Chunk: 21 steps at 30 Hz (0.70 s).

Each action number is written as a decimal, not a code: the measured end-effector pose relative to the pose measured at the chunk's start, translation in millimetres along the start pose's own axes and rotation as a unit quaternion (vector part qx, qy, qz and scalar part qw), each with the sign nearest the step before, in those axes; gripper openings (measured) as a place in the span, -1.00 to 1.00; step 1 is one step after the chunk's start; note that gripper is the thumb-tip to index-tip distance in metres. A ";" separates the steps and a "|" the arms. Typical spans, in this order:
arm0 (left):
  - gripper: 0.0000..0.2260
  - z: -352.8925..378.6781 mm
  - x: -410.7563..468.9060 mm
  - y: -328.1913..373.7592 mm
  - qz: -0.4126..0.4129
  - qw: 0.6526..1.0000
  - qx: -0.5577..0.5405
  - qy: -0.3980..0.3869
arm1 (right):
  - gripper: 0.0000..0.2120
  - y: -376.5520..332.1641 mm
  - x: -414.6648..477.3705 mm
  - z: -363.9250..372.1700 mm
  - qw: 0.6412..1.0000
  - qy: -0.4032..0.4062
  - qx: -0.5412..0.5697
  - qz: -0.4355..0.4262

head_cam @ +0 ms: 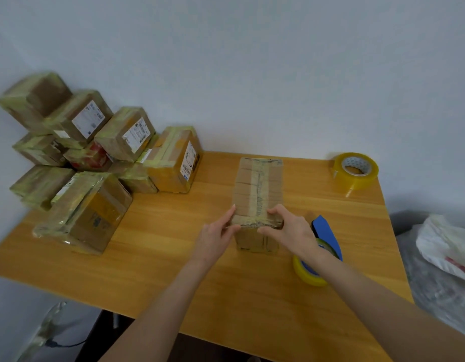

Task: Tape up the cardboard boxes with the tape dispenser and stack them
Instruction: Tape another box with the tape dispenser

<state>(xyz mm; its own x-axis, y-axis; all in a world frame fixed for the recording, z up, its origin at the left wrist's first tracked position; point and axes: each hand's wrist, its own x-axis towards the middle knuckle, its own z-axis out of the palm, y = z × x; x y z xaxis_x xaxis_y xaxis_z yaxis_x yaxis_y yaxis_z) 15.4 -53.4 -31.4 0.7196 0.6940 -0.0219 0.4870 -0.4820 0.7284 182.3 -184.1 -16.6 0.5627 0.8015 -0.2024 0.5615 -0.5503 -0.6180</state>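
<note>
Left hand (215, 237), right hand (291, 231), box (257, 184) end between.

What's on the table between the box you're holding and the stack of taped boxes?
Nothing: the head view shows bare wooden table between the box and the stack.
</note>
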 end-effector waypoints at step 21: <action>-0.39 34.9 -6.3 49.2 -0.091 0.995 0.033 0.034 | -0.50 6.5 -1.9 14.9 0.990 -0.028 0.140 -0.010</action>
<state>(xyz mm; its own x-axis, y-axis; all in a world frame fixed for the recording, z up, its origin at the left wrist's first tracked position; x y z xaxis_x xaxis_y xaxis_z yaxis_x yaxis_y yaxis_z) 52.2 -100.1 -19.3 0.5821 0.8068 -0.1010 0.6394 -0.3775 0.6698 175.8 -185.7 -31.5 0.5138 0.8279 -0.2247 0.3781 -0.4537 -0.8069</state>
